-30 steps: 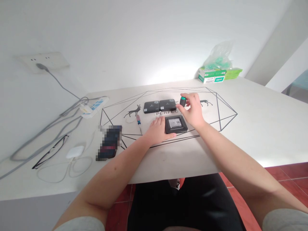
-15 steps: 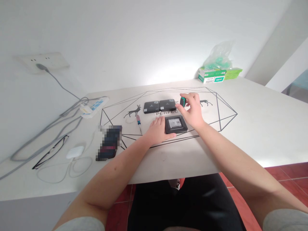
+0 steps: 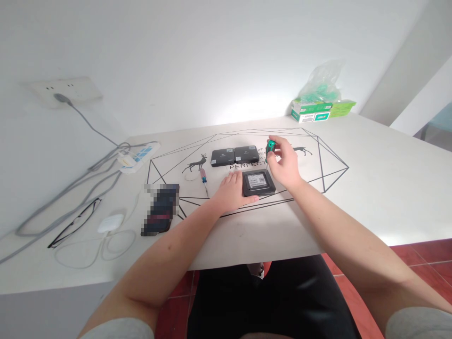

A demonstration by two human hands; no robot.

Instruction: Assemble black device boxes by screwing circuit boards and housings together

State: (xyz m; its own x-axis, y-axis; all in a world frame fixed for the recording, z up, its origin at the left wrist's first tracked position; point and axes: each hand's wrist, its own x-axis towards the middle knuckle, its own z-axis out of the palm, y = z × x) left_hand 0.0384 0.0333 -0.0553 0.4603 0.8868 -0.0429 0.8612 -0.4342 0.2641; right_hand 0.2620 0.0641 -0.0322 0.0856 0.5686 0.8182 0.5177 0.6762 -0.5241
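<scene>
A green-and-black screwdriver (image 3: 270, 146) is in my right hand (image 3: 285, 162), its fingers closed round the handle. The thin shaft points down to the upper right part of a black square device (image 3: 257, 192) with a white label on top. My left hand (image 3: 231, 192) grips that device at its left side, thumb along the near edge and fingers by the far left corner. Behind it, two flat black boxes (image 3: 222, 157) lie side by side. To the left of my left hand lies a second screwdriver (image 3: 204, 177) with a reddish-blue clear handle.
A blurred-out phone (image 3: 160, 210), a white earphone case (image 3: 110, 223) with a cable and black-framed glasses (image 3: 74, 223) lie on the left. Behind them are a power strip (image 3: 139, 158) and grey cords. Green-and-white boxes (image 3: 311, 111) with a plastic bag (image 3: 323, 82) stand at the back right.
My right hand has shifted slightly and its fingers have turned the screwdriver, whose handle now stands more upright. My left hand and the device have stayed in place.
</scene>
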